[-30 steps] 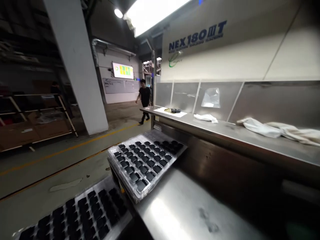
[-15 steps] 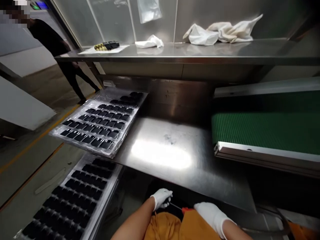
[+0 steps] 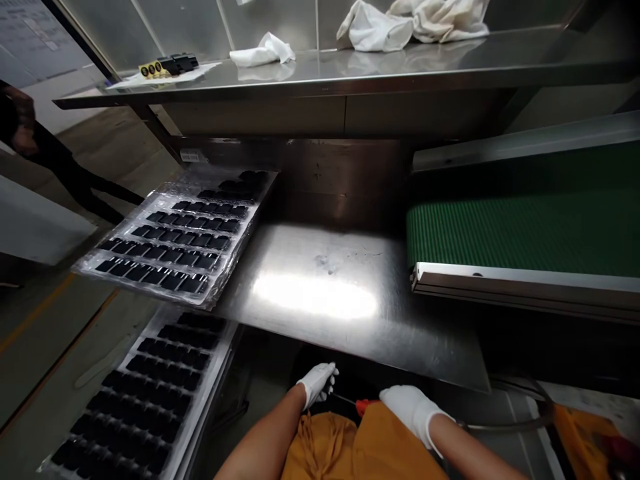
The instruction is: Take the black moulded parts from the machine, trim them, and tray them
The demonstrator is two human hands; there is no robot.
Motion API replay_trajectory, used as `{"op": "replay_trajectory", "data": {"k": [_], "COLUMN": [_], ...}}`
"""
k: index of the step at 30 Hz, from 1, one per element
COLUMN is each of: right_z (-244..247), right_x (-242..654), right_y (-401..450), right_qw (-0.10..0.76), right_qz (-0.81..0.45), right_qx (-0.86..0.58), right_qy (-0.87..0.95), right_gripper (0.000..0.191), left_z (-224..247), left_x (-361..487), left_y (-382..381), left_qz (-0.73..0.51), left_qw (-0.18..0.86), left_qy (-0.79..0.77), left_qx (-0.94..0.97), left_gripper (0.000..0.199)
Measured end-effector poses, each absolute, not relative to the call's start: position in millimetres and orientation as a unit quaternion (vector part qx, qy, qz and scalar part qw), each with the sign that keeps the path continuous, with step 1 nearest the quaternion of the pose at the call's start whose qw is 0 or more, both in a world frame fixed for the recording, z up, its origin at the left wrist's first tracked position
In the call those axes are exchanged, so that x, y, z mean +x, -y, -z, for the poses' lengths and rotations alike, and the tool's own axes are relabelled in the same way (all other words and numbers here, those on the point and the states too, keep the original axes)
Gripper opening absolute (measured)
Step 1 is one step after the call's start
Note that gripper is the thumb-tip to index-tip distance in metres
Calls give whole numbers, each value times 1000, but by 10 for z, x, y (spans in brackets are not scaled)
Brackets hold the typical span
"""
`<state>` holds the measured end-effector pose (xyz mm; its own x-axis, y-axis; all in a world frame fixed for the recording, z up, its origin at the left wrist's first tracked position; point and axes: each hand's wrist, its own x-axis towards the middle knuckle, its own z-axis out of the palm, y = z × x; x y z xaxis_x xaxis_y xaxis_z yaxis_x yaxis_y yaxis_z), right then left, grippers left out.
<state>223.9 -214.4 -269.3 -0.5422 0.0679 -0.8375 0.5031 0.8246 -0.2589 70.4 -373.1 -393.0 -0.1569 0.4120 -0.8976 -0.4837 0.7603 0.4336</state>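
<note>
Low at the front, over my lap, a screwdriver with a red handle and a thin metal shaft lies between my two white-gloved hands. My right hand is closed around the handle end. The shaft points left and reaches the curled fingers of my left hand. Whatever those fingers pinch at the shaft's tip is too small to make out. Both hands are below the front edge of the steel table.
Left on the table, a clear plastic tray holds rows of black parts; a similar tray stack stands lower. A green conveyor belt is at right. The shelf carries white cloths and black-and-yellow parts. A person stands far left.
The view has shifted, so the tables and trays sit further left and higher. The person at left has moved toward the picture's edge. Both hands keep nearly the same pose around the screwdriver.
</note>
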Motion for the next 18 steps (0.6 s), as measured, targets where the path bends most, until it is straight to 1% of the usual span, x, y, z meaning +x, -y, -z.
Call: {"op": "replay_trajectory", "data": {"k": [3,5,10,15,18], "right_z": [2641,2596,2521,2501,2504], "right_x": [2226,2223,2226,2220,2237], "right_y": [2133,2124,2114,2125,2133], "right_qw": [445,441,430,430,433], "right_qz": [239,239,230,228,226], "right_qx": [172,170,169,168,164], "right_qy": [-846,-849,-856,-857,-857], "right_gripper": [36,35,34,33,32], "left_z": [3927,3913,3887,3882,3845], "left_x": [736,741,741,773,780], "left_y": [3740,3748,3741,3698,3678], "left_qz": [-346,-349,-358,-378,-395], "left_qw": [639,630,616,607,609], "left_qy": [-685,-691,-697,-693,-681], "left_qx": [-50,-59,-82,-92,-95], "left_gripper": [25,21,27,24,27]}}
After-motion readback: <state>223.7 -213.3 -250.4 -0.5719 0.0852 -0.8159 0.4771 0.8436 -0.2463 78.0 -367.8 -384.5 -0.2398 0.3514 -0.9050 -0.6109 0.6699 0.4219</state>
